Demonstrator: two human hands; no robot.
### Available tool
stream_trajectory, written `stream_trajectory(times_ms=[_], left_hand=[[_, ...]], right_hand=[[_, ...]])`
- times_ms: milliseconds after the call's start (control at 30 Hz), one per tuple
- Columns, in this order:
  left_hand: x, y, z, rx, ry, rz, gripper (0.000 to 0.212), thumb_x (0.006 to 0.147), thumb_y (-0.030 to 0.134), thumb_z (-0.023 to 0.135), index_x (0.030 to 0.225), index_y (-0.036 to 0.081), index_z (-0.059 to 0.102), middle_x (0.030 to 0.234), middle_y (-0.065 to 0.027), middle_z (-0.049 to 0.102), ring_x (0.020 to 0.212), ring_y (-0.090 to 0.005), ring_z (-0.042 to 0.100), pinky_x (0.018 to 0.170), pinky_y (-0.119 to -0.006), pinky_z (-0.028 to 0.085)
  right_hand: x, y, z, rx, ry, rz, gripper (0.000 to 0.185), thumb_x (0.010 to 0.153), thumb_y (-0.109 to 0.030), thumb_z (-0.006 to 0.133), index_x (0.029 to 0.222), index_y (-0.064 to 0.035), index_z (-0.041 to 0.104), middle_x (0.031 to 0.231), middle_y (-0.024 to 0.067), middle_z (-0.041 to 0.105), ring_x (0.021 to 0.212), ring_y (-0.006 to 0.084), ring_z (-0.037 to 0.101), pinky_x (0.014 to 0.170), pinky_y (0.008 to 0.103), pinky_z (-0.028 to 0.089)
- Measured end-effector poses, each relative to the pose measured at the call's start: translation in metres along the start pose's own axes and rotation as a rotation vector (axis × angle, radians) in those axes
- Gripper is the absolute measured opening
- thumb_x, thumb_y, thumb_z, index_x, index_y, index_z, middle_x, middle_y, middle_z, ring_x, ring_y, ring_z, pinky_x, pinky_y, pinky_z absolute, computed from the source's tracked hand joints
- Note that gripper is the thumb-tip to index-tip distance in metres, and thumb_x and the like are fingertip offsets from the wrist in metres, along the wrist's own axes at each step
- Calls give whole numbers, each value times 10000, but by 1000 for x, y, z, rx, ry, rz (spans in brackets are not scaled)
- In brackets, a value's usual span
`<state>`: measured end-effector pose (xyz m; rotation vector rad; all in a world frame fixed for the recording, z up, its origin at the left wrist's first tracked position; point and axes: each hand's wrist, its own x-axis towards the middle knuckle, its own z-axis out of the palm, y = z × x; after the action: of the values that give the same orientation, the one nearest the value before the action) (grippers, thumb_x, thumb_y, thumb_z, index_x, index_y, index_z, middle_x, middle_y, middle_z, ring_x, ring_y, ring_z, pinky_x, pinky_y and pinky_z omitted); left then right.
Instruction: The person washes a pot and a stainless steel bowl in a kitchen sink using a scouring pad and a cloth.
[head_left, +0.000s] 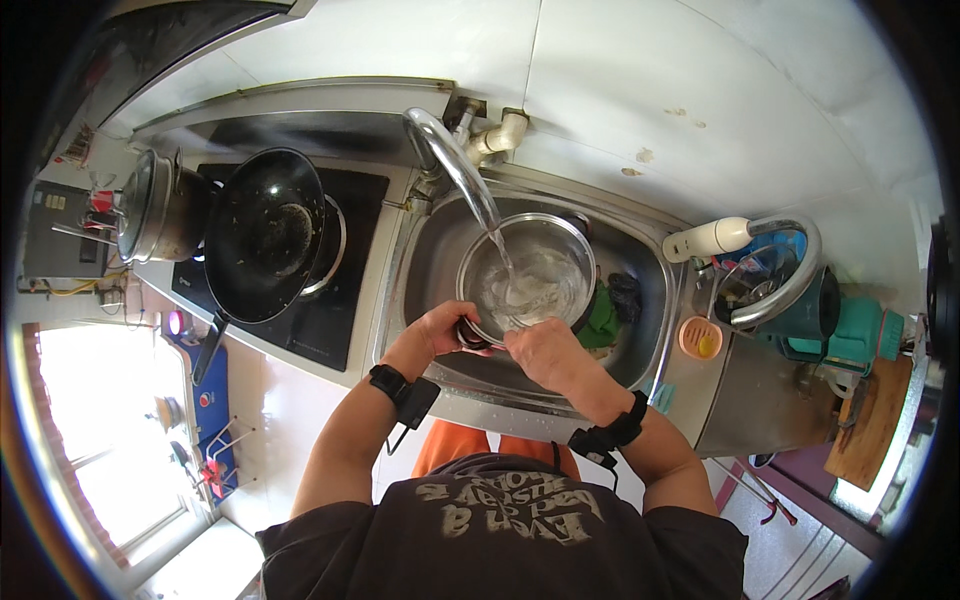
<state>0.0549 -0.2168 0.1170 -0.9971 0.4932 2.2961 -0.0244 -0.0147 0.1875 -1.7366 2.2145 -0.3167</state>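
Note:
A metal pot (466, 259) sits in the stainless steel sink (637, 217), with water running into it from a curved chrome faucet (457, 169). Cloudy, swirling water fills its inside. My left hand (448, 328) grips the pot's dark handle (472, 336) at the near left side. At the near rim is my right hand (549, 356), fingers curled and their tips partly hidden; whether it holds anything cannot be made out. Right of the pot, a green item (600, 322) and a crumpled black item (624, 294) lie on the sink floor.
Left stands a cooktop (367, 217) bearing a black wok (262, 236), its handle jutting towards me, and a lidded pot (154, 210). Right of the sink are a second faucet (795, 292), an orange soap dish (700, 337), a teal jug (859, 330) and a wooden board (874, 431).

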Motion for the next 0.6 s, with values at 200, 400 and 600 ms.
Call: stream_trajectory(times_ms=[200, 400, 600], left_hand=[[41, -14, -14, 486, 146, 236, 271, 878, 164, 573, 1008, -74, 580, 957, -168, 633, 806, -257, 633, 794, -445, 537], [42, 12, 2, 250, 62, 281, 486, 947, 396, 490, 1237, 8, 533, 1132, -109, 611, 988, -207, 601, 825, -357, 510], [74, 12, -35, 175, 65, 633, 660, 947, 544, 395, 1369, 38, 421, 1336, -78, 500, 1243, -200, 439, 1033, -366, 345]], right_hand=[[-5, -9, -32, 76, -129, 0, 144, 799, -159, 550, 689, -71, 584, 576, 106, 607, 583, 271, 636, 550, 376, 484], [2, 3, -47, 193, -30, 25, 312, 871, -273, 576, 663, -41, 572, 585, 133, 594, 573, 324, 598, 507, 401, 444], [22, 55, 5, 654, 380, 466, 372, 902, -285, 590, 701, 27, 554, 560, 123, 545, 527, 219, 538, 510, 361, 382]])
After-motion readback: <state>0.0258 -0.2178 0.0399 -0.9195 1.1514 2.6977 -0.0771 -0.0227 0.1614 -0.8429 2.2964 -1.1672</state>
